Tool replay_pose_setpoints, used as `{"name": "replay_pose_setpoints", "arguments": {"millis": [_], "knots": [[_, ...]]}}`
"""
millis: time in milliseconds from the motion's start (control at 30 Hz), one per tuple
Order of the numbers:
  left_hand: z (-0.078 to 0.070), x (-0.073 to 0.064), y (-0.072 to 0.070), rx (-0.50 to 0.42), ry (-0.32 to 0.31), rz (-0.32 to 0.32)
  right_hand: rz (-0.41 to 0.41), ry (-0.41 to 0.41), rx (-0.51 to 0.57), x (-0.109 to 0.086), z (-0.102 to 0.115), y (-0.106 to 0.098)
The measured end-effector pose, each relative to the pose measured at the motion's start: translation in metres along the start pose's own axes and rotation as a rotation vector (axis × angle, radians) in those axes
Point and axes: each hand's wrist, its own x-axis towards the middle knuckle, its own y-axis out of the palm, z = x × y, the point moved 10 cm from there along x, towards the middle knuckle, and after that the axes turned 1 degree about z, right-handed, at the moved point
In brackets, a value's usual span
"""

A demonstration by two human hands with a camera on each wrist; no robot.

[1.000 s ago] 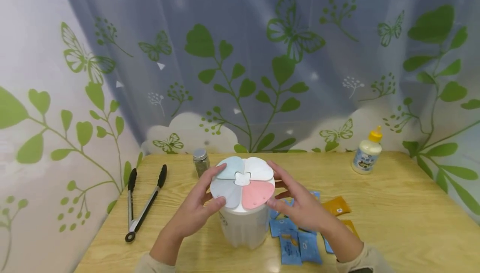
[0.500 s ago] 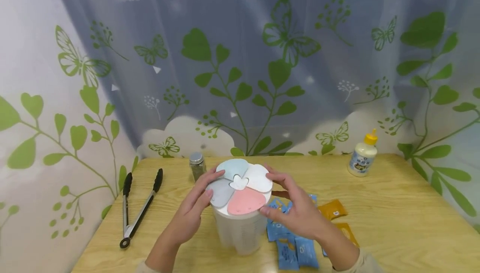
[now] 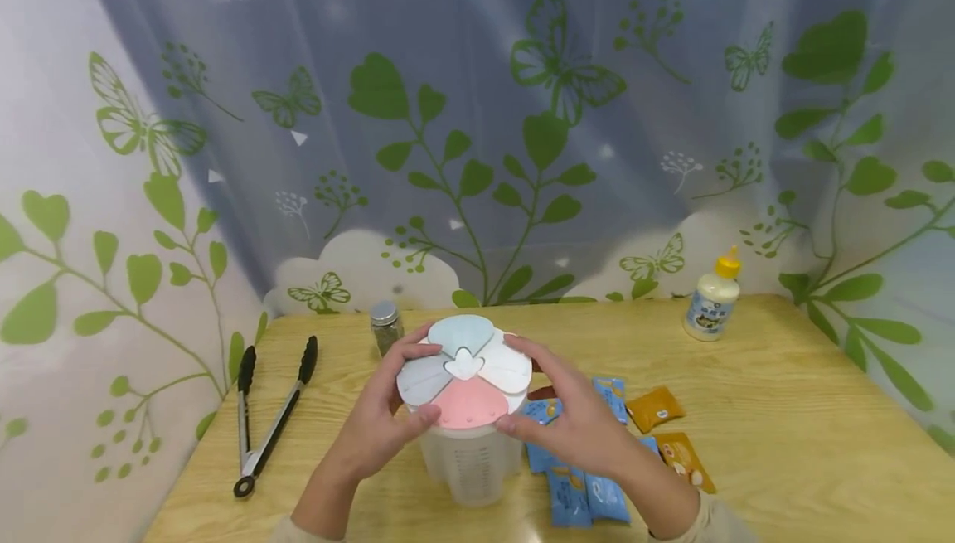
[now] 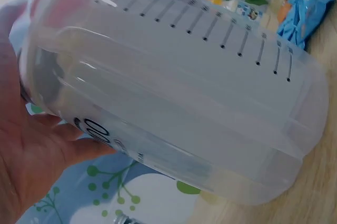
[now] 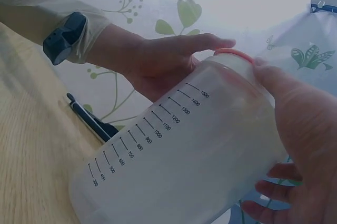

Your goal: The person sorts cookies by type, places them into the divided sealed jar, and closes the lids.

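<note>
A translucent plastic storage canister [image 3: 473, 464] stands upright on the table, its printed measuring scale facing me. On top is a round lid [image 3: 464, 363] with pale blue, white, pink and grey petal-shaped flaps, all lying flat. My left hand [image 3: 380, 414] grips the lid's rim from the left, thumb at the front by the pink flap. From the right, my right hand [image 3: 578, 419] holds the same rim, its thumb also near the pink flap. Both wrist views show the canister body [image 4: 189, 87] below the hands, with graduation marks in the right wrist view [image 5: 174, 145]. No contents can be made out.
Several blue packets [image 3: 570, 493] lie right of the canister, partly under my right forearm. Orange packets [image 3: 656, 409] are beyond them. A yellow-capped bottle [image 3: 712, 303] stands at back right, a small jar [image 3: 385, 327] behind my left hand, and tongs [image 3: 272, 431] at left.
The canister and lid have turned clockwise seen from above, bringing the pink flap from lower right to the front and the scale towards me. Both hands have shifted around the rim.
</note>
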Motion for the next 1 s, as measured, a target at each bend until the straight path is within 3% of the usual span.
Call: {"name": "replay_pose_setpoints", "arguments": {"millis": [233,433,633,1000], "knots": [[0.004,0.001,0.002,0.0,0.038,0.011,-0.035,0.085,-0.046,-0.001,-0.007,-0.004],[0.005,0.003,0.001,0.033,0.061,-0.077,-0.033,0.143,0.018,-0.004,-0.014,-0.003],[0.005,0.007,-0.003,0.027,-0.029,-0.183,-0.029,0.173,0.071,-0.006,-0.018,-0.001],[0.008,0.004,-0.008,0.028,-0.125,-0.215,0.038,0.17,0.286,-0.002,-0.014,0.004]]}}
